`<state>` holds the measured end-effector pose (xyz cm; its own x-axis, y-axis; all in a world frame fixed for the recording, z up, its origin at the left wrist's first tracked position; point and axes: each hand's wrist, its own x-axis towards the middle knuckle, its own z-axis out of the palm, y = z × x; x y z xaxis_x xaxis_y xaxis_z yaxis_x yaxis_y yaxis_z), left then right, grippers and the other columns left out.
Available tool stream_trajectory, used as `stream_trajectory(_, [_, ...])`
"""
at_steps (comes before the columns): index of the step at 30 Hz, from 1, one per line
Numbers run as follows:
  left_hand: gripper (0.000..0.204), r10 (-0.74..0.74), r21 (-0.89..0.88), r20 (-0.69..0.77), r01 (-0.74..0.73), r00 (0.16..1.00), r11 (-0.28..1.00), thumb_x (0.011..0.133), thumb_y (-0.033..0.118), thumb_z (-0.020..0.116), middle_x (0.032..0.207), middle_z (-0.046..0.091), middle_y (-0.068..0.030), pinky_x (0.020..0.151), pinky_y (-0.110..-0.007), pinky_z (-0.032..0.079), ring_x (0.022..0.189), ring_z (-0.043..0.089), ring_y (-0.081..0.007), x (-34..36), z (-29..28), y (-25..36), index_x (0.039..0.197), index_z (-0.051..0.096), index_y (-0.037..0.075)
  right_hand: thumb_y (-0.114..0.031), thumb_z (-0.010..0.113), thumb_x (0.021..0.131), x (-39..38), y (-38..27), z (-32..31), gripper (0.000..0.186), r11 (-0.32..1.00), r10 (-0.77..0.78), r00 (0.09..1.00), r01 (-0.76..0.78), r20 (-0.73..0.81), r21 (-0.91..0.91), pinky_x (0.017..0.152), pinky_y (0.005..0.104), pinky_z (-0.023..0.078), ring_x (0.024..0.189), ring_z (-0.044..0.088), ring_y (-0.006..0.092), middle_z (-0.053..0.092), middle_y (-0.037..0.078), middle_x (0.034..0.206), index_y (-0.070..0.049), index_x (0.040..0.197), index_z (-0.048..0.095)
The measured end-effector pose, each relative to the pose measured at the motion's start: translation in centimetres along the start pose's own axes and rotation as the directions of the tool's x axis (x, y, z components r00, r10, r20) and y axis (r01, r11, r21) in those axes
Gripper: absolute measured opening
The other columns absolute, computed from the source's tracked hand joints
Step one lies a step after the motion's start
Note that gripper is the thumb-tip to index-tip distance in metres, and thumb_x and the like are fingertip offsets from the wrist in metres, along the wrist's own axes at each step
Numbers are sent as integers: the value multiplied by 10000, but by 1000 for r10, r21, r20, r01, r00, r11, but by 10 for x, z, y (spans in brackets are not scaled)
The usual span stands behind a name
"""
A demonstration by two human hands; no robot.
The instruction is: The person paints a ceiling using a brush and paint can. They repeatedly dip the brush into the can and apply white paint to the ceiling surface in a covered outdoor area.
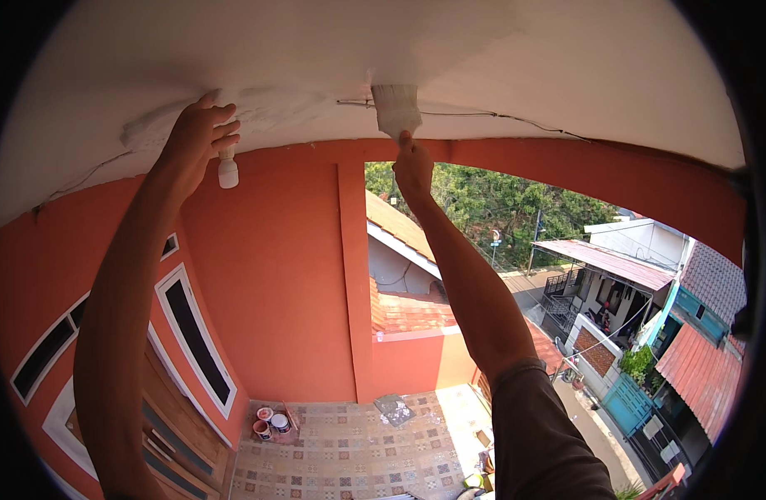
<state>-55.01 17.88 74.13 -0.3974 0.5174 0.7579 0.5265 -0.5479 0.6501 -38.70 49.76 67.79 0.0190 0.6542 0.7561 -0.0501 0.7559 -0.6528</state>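
My right hand is raised and closed round the lower end of a wide, flat paintbrush. The brush is coated whitish and its broad end lies against the white ceiling, across a thin cable. Further left, my left hand reaches up with its fingers apart, a fingertip at the ceiling. Just below those fingers hangs a white light bulb; the hand partly hides its fitting. Greyish smears mark the ceiling around the left hand.
Below, paint pots stand by the wall on a patterned tile floor, and a grey, paint-spotted sheet lies nearby. Orange walls and a wooden door are on the left. An open side on the right overlooks roofs and a street.
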Motion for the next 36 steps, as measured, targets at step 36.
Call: stream_trajectory(36, [874,43,73,91,-50,995,996,980,299,580,1521,266,-320,1129,-430,397,1345,468,-375,-31,-11,20,1516,49,-142,-330,444,1012,6,-21,67,358,869,209,934,-313,289,384,372,323,310,410,392,164,432,57,552,-45,796,452])
